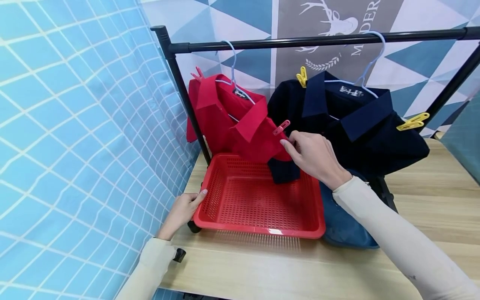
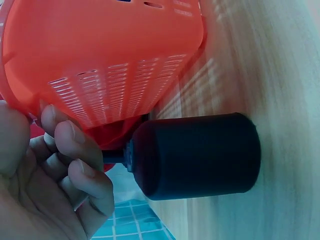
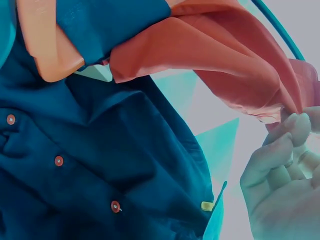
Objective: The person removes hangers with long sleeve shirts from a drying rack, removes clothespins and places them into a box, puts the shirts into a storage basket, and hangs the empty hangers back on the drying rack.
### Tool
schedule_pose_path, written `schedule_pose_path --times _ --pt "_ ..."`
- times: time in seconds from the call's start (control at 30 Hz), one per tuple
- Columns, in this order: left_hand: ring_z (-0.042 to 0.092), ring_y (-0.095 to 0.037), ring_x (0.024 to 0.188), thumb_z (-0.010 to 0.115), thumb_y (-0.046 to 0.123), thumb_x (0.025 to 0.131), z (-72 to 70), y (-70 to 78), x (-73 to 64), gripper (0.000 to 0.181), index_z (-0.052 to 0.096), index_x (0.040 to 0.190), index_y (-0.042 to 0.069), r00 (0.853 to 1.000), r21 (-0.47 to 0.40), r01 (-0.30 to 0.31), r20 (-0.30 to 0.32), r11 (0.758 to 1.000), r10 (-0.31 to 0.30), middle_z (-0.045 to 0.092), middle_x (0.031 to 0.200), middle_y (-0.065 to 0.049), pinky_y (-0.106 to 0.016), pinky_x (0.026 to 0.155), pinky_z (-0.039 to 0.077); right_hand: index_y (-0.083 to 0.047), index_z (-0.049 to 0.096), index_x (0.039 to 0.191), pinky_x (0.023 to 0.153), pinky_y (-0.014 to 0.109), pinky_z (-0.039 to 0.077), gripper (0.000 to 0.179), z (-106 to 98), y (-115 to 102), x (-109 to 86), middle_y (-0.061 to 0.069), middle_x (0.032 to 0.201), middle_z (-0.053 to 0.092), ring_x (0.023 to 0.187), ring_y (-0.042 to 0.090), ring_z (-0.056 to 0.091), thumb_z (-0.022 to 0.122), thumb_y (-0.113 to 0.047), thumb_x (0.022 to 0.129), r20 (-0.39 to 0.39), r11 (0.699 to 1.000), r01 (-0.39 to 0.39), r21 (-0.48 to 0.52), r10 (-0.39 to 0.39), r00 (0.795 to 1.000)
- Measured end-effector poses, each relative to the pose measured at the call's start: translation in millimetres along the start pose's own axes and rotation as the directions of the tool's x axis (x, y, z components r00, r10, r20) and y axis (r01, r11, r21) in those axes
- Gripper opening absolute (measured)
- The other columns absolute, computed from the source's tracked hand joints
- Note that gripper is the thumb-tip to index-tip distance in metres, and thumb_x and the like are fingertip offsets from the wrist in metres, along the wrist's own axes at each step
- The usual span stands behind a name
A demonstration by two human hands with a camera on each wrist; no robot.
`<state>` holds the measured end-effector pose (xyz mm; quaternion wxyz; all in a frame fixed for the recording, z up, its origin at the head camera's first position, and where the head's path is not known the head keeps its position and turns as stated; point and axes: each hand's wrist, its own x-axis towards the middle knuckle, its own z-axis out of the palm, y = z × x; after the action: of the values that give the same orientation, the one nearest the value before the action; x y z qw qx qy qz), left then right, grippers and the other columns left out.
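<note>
My right hand [image 1: 318, 156] pinches the sleeve edge of a red collared shirt [image 1: 225, 121], just beside a pink clothespin [image 1: 281, 127]. In the right wrist view, thumb and fingers bunch the red cloth [image 3: 240, 75]. This shirt hangs on a light blue hanger [image 1: 234, 62], another pink clothespin [image 1: 198, 74] on its far shoulder. My left hand [image 1: 183, 210] holds the left rim of a red plastic basket [image 1: 258, 230], thumb on top and fingers below. A piece of dark navy cloth [image 1: 283, 171] hangs over the basket's back right part.
A navy shirt [image 1: 369, 141] with yellow clothespins [image 1: 412, 122] hangs at right on the black rack [image 1: 270, 43]. Beneath it stands a blue container [image 1: 345, 225]. The rack's black foot [image 2: 200, 155] is close to my left hand. Blue checked cloth [image 1: 82, 125] stands at left.
</note>
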<state>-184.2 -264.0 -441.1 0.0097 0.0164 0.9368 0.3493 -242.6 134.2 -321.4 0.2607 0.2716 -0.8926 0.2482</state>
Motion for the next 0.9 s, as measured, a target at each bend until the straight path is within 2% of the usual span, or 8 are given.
schedule_pose_path --times 0.2,0.3,0.43,0.67,0.77,0.9 --pt "0.054 -0.017 0.052 0.040 0.060 0.106 -0.1 2.1 0.2 0.064 0.067 0.076 0.011 1.000 0.014 0.004 0.021 1.000 -0.004 0.058 0.059 -0.002 -0.032 0.052 0.041 -0.015 0.054 0.076 0.045 0.032 0.031 0.032 2.3 1.8 3.7 -0.003 0.059 0.042 0.048 0.013 0.039 0.060 -0.024 0.106 -0.032 0.999 0.038 -0.020 -0.038 0.999" --pt "0.056 -0.018 0.055 0.037 0.061 0.107 0.2 0.4 0.4 0.066 0.070 0.082 0.010 1.000 0.019 0.011 0.020 1.000 -0.011 0.059 0.062 -0.002 -0.034 0.056 0.044 -0.012 0.056 0.080 0.045 0.032 0.031 0.027 3.2 1.1 5.5 -0.002 0.059 0.043 0.048 0.013 0.039 0.058 -0.019 0.106 -0.054 0.997 0.054 -0.046 -0.057 0.997" --pt "0.057 -0.017 0.060 0.038 0.061 0.107 1.3 -1.5 0.2 0.066 0.073 0.086 0.009 1.000 0.010 0.021 -0.012 1.000 -0.020 0.060 0.066 -0.002 -0.034 0.060 0.045 -0.009 0.058 0.086 0.045 0.031 0.032 0.020 4.3 -1.3 8.4 -0.003 0.059 0.043 0.048 0.013 0.040 0.055 -0.016 0.105 -0.057 0.994 0.073 -0.076 -0.077 0.995" --pt "0.050 -0.017 0.050 0.045 0.063 0.104 5.3 -0.3 -2.1 0.065 0.058 0.066 0.012 0.998 -0.023 0.009 -0.058 1.000 -0.011 0.052 0.056 -0.001 -0.031 0.050 0.038 -0.010 0.054 0.081 0.045 0.030 0.031 0.027 3.0 -1.9 12.1 -0.002 0.057 0.042 0.047 0.012 0.037 0.057 -0.019 0.106 -0.047 0.987 0.118 -0.106 -0.123 0.991" --pt "0.049 -0.017 0.049 0.046 0.064 0.103 8.2 -0.8 -1.4 0.065 0.055 0.063 0.013 0.997 -0.015 0.002 -0.082 1.000 -0.003 0.050 0.053 0.000 -0.031 0.048 0.036 -0.007 0.054 0.084 0.044 0.029 0.029 0.024 2.1 -0.3 13.4 -0.001 0.057 0.043 0.045 0.012 0.036 0.057 -0.016 0.106 -0.067 0.974 0.177 -0.145 -0.188 0.980" --pt "0.048 -0.016 0.048 0.047 0.062 0.104 10.0 0.2 -0.3 0.065 0.055 0.061 0.014 0.995 -0.001 -0.003 -0.105 1.000 0.003 0.051 0.052 0.001 -0.030 0.047 0.035 -0.004 0.052 0.089 0.042 0.027 0.027 0.019 -1.1 3.9 14.9 0.001 0.058 0.043 0.043 0.011 0.033 0.057 -0.012 0.106 -0.113 0.942 0.274 -0.192 -0.299 0.948"
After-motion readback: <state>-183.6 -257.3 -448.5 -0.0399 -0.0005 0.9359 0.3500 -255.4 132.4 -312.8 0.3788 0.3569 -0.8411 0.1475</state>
